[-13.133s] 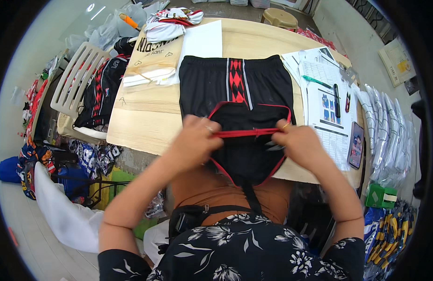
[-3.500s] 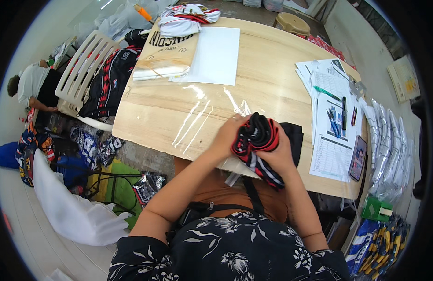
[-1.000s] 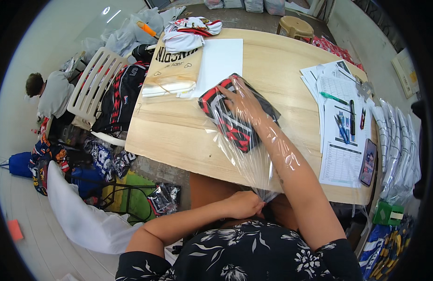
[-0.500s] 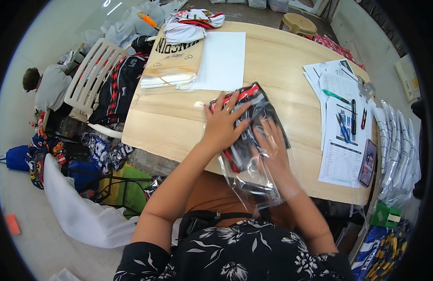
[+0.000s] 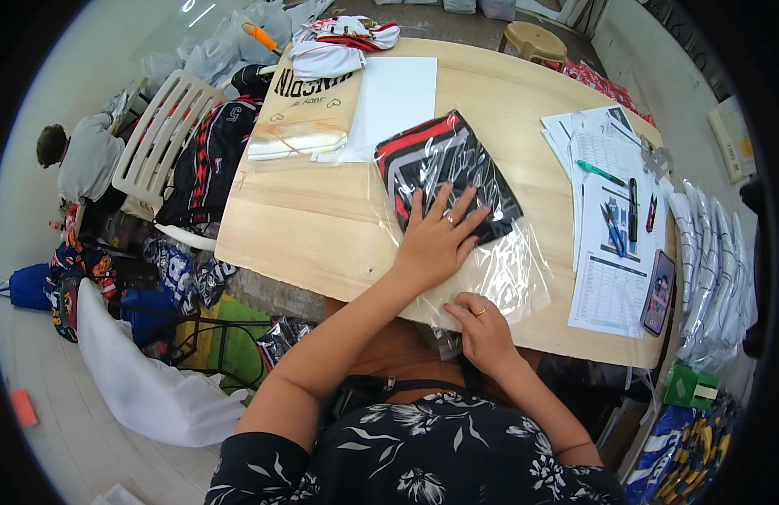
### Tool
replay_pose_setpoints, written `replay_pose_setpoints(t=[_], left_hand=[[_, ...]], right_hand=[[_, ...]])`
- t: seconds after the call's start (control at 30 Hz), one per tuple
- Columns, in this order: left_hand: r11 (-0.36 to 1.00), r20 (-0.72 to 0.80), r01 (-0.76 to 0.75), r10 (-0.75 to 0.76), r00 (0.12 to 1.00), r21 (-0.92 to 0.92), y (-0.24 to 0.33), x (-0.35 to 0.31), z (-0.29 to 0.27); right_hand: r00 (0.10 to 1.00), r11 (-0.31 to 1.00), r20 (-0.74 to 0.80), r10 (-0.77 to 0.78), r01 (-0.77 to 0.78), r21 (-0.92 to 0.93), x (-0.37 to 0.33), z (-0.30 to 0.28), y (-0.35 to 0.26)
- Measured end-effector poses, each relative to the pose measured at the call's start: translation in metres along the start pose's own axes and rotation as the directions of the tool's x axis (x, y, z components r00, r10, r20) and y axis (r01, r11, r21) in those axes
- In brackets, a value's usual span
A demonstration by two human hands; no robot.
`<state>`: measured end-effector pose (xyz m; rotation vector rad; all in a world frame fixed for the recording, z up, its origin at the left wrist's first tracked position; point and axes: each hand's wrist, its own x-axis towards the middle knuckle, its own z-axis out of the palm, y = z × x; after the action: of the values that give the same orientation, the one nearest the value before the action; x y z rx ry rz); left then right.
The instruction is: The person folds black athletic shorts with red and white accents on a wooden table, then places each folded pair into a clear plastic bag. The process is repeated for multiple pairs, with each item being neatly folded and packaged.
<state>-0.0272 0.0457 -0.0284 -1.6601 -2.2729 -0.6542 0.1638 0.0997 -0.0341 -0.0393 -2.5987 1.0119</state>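
A folded black, red and grey garment point(image 5: 440, 164) lies on the table inside a clear plastic bag point(image 5: 517, 271). My left hand point(image 5: 437, 237) rests on the garment's near part through the plastic, fingers spread and flat. By the table's near edge, my right hand point(image 5: 486, 335) is closed in a pinch on the loose end of the bag. That end stretches from the garment toward me and partly hangs past the edge.
Behind the bag lie a white sheet point(image 5: 400, 105), a cream printed garment in plastic point(image 5: 309, 122) and folded white-and-red clothing point(image 5: 330, 57). Papers point(image 5: 604, 290) with pens and a phone point(image 5: 659, 293) lie to the right. A person point(image 5: 90, 160) is beyond the white chair point(image 5: 166, 135).
The bagged garment now lies flatter and slightly farther from me. My left hand has shifted down and right over it; my right hand has left the garment and closed on the bag's near end.
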Motion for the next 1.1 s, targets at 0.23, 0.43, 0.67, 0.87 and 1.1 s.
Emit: replay_pose_setpoints(t=[0.23,0.43,0.67,0.87,1.1], left_hand=[[0.944,-0.044,-0.129,0.122,0.992,-0.302,-0.007,-0.027,-0.021],[0.876,0.168,-0.097,0.198,0.966,-0.473,0.003,-0.125,-0.041],[0.898,-0.008,0.007,-0.011,1.000,-0.439,0.024,-0.131,-0.027],[0.880,-0.078,0.072,-0.123,0.989,-0.469,0.008,-0.133,-0.026],[0.770,-0.011,0.203,-0.263,0.965,-0.604,-0.013,-0.156,-0.066]], right_hand=[[0.976,0.995,0.200,-0.091,0.096,-0.017,-0.004,-0.014,0.003],[0.982,0.996,0.167,-0.087,0.084,0.020,-0.005,-0.014,0.002],[1.000,0.982,0.027,0.006,-0.011,0.188,-0.010,-0.011,-0.001],[0.998,0.887,0.050,0.036,-0.055,0.459,-0.035,-0.065,-0.023],[0.630,0.356,-0.303,0.715,-0.701,-0.618,-0.038,-0.211,0.039]])
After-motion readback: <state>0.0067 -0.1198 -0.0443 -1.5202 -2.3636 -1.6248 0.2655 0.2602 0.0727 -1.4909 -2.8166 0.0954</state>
